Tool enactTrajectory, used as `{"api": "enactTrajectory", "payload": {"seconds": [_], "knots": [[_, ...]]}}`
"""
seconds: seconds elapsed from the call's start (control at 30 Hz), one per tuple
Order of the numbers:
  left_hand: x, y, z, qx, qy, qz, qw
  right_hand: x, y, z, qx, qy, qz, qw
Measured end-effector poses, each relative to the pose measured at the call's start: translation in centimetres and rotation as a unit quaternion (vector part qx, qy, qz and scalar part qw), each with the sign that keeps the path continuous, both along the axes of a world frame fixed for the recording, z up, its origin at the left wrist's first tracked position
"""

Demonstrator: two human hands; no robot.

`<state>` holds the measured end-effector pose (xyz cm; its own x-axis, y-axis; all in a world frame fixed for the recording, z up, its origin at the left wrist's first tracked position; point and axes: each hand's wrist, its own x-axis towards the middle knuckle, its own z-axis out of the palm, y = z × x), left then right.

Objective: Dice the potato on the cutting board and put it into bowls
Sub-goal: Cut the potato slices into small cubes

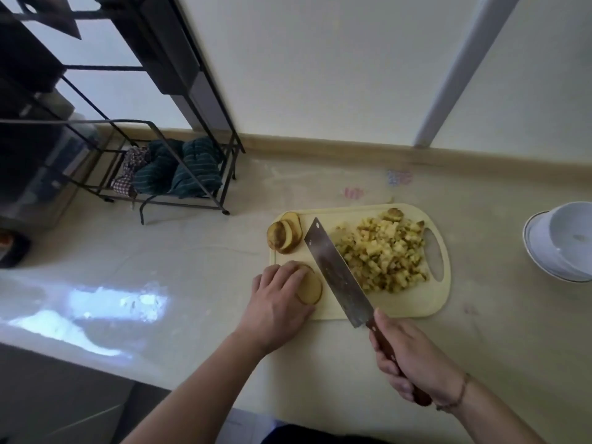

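A pale yellow cutting board (413,302) lies on the counter. A heap of diced potato (384,251) covers its right half. Several potato slices (286,235) lean together at the board's far left corner. My left hand (278,299) holds a stack of potato slices (310,288) at the board's near left, fingers curled over it. My right hand (413,363) grips the wooden handle of a cleaver (336,270), whose blade lies slanted across the board between the stack and the diced heap. Stacked white bowls (563,241) stand to the right of the board.
A black wire rack (144,161) with striped cloths on its lowest shelf stands at the back left against the wall. The counter's front edge runs along the lower left. A white pipe (448,91) rises at the back right.
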<state>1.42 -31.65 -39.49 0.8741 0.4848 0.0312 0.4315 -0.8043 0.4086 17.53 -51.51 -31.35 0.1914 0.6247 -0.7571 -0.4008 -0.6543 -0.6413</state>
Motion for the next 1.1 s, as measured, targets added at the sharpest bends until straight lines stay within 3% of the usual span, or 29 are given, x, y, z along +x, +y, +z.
{"api": "enactTrajectory", "payload": {"seconds": [0.2,0.3,0.53,1.1], "knots": [[0.7,-0.5,-0.6,-0.041,-0.053,-0.010,0.998,1.4,-1.4,-0.2,-0.005,-0.004,-0.060,0.998],[2.1,-1.7,-0.6,-0.049,-0.071,-0.026,0.996,1.4,-1.3,0.3,0.006,-0.037,-0.024,0.999],[2.7,-2.7,-1.3,0.018,-0.122,-0.059,0.991,-1.6,-1.3,-0.5,0.019,-0.267,0.067,0.961],[2.9,-1.8,-1.3,0.014,-0.118,-0.103,0.988,-2.1,-2.0,-0.4,0.043,-0.291,0.077,0.953]]}}
